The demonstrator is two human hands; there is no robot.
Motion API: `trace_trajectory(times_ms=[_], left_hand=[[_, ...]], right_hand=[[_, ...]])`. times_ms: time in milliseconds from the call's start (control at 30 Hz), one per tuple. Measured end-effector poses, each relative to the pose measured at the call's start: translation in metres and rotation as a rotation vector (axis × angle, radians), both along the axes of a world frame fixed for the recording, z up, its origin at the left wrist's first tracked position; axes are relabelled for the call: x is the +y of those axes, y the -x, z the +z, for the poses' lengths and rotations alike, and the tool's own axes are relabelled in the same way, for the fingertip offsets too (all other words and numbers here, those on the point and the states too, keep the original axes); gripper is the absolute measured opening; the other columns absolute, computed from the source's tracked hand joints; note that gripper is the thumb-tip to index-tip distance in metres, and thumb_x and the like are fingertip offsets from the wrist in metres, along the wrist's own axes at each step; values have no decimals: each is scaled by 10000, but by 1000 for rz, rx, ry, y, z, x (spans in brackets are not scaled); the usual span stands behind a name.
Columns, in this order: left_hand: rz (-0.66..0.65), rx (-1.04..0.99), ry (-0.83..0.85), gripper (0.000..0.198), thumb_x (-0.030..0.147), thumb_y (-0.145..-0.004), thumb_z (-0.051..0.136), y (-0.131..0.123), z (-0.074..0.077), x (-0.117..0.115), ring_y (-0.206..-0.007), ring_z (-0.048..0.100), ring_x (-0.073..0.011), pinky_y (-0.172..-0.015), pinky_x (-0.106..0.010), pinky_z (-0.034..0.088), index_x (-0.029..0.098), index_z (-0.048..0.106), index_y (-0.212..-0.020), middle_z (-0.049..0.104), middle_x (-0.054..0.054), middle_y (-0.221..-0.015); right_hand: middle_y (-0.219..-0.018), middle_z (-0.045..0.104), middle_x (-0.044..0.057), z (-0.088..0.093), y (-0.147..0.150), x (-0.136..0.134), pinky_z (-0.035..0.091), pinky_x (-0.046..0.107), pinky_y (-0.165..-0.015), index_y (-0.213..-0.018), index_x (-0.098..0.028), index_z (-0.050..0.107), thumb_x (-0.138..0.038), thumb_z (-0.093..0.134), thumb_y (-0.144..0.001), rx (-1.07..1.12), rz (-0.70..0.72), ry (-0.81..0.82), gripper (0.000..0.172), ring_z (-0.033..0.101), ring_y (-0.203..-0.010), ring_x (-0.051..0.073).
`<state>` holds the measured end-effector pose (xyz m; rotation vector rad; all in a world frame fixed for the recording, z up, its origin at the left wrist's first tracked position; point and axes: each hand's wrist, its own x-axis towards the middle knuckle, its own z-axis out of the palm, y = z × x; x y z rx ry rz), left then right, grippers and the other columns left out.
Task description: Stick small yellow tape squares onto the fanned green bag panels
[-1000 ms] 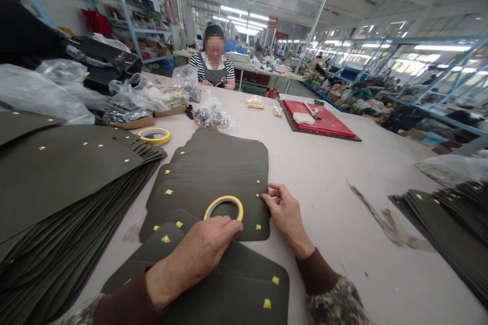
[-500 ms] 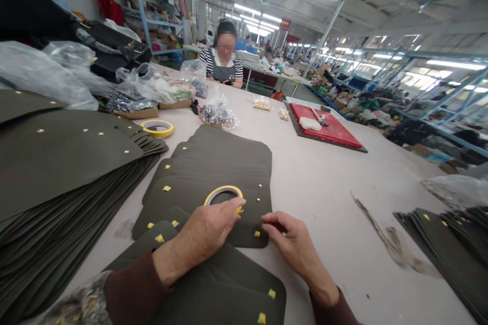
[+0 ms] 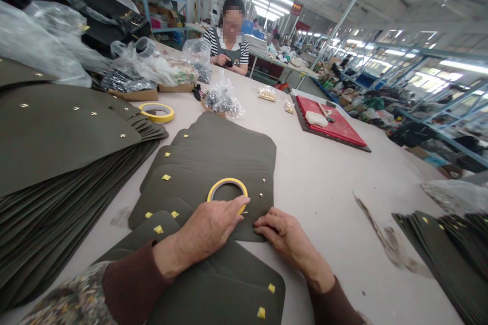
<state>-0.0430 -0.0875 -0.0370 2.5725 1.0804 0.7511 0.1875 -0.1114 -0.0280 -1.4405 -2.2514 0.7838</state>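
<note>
A roll of yellow tape [image 3: 227, 182] lies on the dark green panels [image 3: 224, 142] in the middle. My left hand [image 3: 209, 226] holds the roll's near right edge between thumb and fingers. At the panel's lower right corner, my right hand [image 3: 284, 231] has its fingers pressed together on the material; anything between the fingertips is hidden. Small yellow tape pieces [image 3: 166, 177] stick to the panels' left side, and two metal studs [image 3: 261, 195] show on the right. Another panel [image 3: 229, 284] with yellow pieces lies below my hands.
Stacked green panels [image 3: 68, 127] fan out at left; another stack [image 3: 438, 244] sits at right. A second tape roll [image 3: 156, 112], bagged hardware [image 3: 223, 99] and a red board [image 3: 343, 129] lie farther back. A person [image 3: 231, 35] sits across the table.
The view has tilted down slightly. My right hand has moved left onto the panel corner, covering the yellow piece there. My left hand still has the tape roll.
</note>
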Motion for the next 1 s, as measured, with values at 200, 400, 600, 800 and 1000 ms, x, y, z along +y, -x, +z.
trace_trajectory(times_ms=[200,400,600,800,1000], left_hand=[[-53,-56,-32,413,209,-940,466,2,11,-9,-753,689,-189,-662,-301,555,214,325,-1328,702,-28,-936],[-84,-37,-18,409,193,-935,455,-2,22,-18,-733,692,-191,-636,-286,549,204,313,-1318,702,-13,-879],[-92,-21,-39,395,185,-941,431,-6,25,-20,-736,695,-195,-638,-286,546,189,297,-1313,704,-27,-887],[-71,-28,-9,299,186,-943,429,-9,24,-20,-724,689,-180,-608,-261,520,206,366,-1235,698,-8,-876],[-38,3,36,168,130,-932,382,-10,33,-12,-710,657,-140,-614,-209,480,210,529,-931,657,5,-786]], right_hand=[[-726,642,-8,22,7,-10,446,224,-647,-782,-227,724,-132,634,-821,-24,45,78,137,601,-697,131],[-900,675,38,33,21,-22,492,255,-712,-1008,-200,652,-140,574,-860,323,-144,-234,178,611,-765,142],[-886,659,53,27,31,-23,498,266,-749,-945,-197,636,-106,548,-875,304,-29,-404,144,615,-814,151],[-735,634,26,18,37,-21,469,246,-624,-835,-185,598,-82,520,-855,248,-58,-542,131,592,-662,137],[-673,607,28,20,43,-12,465,230,-576,-795,-175,587,-59,477,-839,192,-102,-691,166,579,-607,134]])
